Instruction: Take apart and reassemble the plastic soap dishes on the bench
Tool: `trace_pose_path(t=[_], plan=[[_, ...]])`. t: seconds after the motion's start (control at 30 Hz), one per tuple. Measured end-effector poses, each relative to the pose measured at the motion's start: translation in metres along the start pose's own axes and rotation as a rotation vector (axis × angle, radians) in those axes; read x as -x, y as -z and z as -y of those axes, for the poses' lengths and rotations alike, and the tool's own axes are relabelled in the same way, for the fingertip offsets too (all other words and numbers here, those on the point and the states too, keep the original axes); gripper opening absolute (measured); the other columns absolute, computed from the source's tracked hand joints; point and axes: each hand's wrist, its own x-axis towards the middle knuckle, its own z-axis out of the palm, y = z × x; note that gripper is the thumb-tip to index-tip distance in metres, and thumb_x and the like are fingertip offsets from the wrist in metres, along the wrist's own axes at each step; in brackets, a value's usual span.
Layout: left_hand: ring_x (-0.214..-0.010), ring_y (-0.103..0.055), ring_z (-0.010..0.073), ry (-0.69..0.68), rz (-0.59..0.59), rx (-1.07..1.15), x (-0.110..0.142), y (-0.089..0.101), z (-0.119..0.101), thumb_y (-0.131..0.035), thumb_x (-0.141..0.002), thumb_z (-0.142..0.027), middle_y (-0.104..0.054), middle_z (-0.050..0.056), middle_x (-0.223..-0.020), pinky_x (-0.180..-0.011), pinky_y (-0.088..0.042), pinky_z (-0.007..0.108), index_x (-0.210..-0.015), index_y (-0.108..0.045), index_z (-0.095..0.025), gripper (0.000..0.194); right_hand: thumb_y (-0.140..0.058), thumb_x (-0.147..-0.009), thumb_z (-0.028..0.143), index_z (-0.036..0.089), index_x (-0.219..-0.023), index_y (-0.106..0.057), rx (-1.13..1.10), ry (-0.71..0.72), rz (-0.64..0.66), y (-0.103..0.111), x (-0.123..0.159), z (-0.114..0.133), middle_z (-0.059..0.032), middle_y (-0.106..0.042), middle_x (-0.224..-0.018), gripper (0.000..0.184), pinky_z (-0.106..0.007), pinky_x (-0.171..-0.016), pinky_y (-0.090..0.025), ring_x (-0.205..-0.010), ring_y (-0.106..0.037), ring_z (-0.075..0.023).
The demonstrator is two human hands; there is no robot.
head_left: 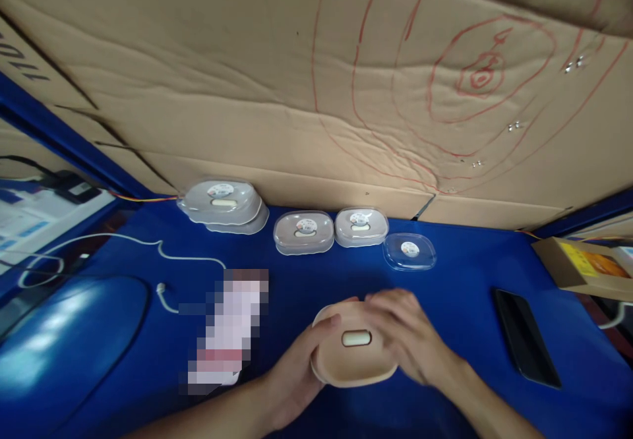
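Observation:
A beige oval lidded box [356, 366] with a small cream-coloured oval piece [357, 338] set in its top is held low over the blue table [297, 294]. My left hand [306, 366] wraps round its left side, with the thumb over the top edge. My right hand [410, 333] grips the right side, its fingers bent over the top and far edge, slightly blurred. The box's underside and some fingertips are hidden.
Behind the box stand stacked clear containers [220, 205], two more clear containers [303, 233] [361, 228] and a flat clear lid [410, 252]. A pixelated object [230, 327] lies left, near a white cable [119, 236]. A black phone [525, 337] lies right. Cardboard [247, 83] walls the back.

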Motion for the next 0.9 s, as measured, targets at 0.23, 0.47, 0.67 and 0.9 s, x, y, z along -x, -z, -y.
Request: trace_pose_path(t=[0.23,0.47,0.67,0.9], plan=[[-0.130,-0.067,0.0393,-0.016,-0.085,-0.027,-0.008,0.005,-0.012,-0.068,-0.095,-0.050,-0.072,0.016,-0.140,-0.105,-0.052,0.048,-0.147,-0.060,-0.017,0.062,-0.046,-0.110,0.048,0.020,-0.156,-0.047,0.309,-0.444,-0.098,0.001,0.005,-0.086,-0.0229,-0.051,-0.160,0.054,-0.069,-0.116,-0.035,-0.150,-0.046,-0.0412],[-0.121,-0.073,0.0372,-0.059,-0.090,-0.033,-0.012,0.000,-0.020,-0.065,-0.098,-0.049,-0.077,0.018,-0.131,-0.102,-0.055,0.046,-0.141,-0.065,-0.012,0.057,-0.071,-0.096,0.057,0.037,-0.160,-0.044,0.241,-0.325,0.052,0.014,0.012,-0.070,-0.0118,-0.046,-0.167,0.073,-0.070,-0.122,-0.030,-0.155,-0.039,-0.0390],[-0.130,-0.068,0.0390,-0.014,-0.084,-0.009,-0.011,0.006,-0.015,-0.066,-0.098,-0.058,-0.075,0.018,-0.135,-0.112,-0.050,0.048,-0.142,-0.066,-0.009,0.066,-0.061,-0.105,0.045,0.034,-0.152,-0.056,0.060,-0.370,-0.013,0.017,0.005,-0.072,-0.0113,-0.060,-0.155,0.048,-0.062,-0.116,-0.046,-0.146,-0.054,-0.0344],[-0.132,-0.067,0.0379,0.013,-0.046,0.043,-0.011,0.005,-0.014,-0.055,-0.098,-0.074,-0.077,0.016,-0.131,-0.113,-0.049,0.048,-0.148,-0.061,-0.010,0.082,-0.045,-0.113,0.038,0.030,-0.149,-0.057,-0.150,-0.300,-0.065,0.012,-0.006,-0.016,-0.0064,-0.071,-0.143,0.038,-0.036,-0.107,-0.059,-0.129,-0.070,-0.0200]])
